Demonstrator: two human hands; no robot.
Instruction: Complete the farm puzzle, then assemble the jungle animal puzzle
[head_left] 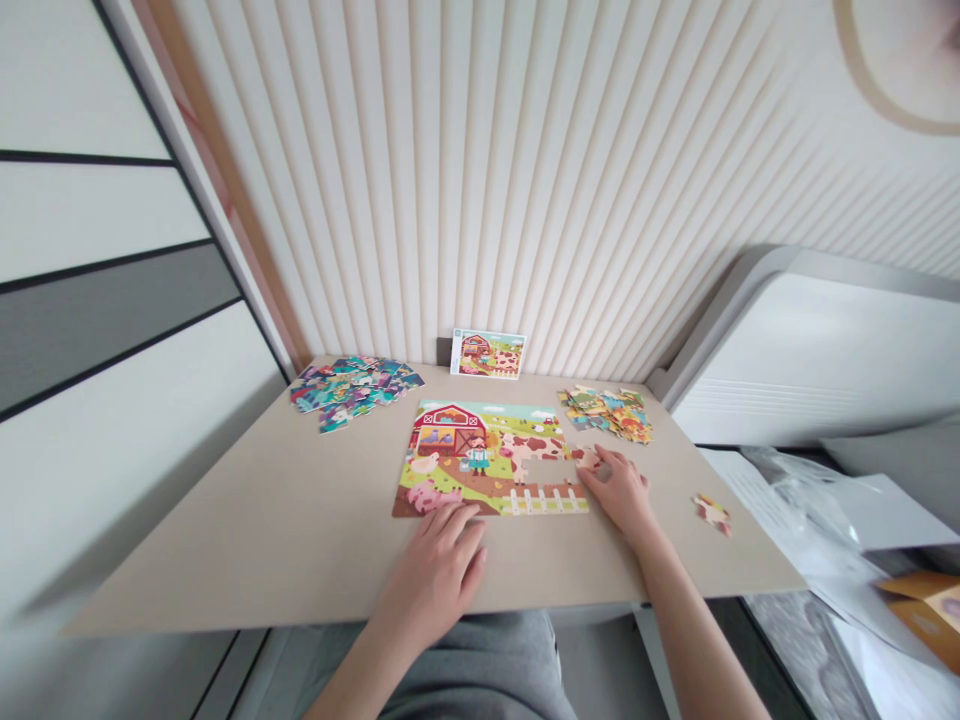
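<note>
A farm jigsaw puzzle (450, 480) lies on the table, with a barn, a farmer, pigs and a spotted cow. A gap shows through the cow's lower body at the right side. My left hand (439, 560) rests palm down, its fingers stretched onto the puzzle's bottom edge by the pigs. Beside the puzzle's right edge, my right hand (619, 488) has its fingers closed on a brown-and-white puzzle piece (586, 457), partly hidden by the fingertips. Another loose piece (712, 513), also with brown and white, lies apart to the right.
A reference picture card (488, 355) leans against the ribbed wall. One heap of blue-purple pieces (352, 385) sits at the back left, another of yellow-orange pieces (609, 412) at the back right. Past the table's (300, 540) right edge lie clear plastic and an orange box (926, 610).
</note>
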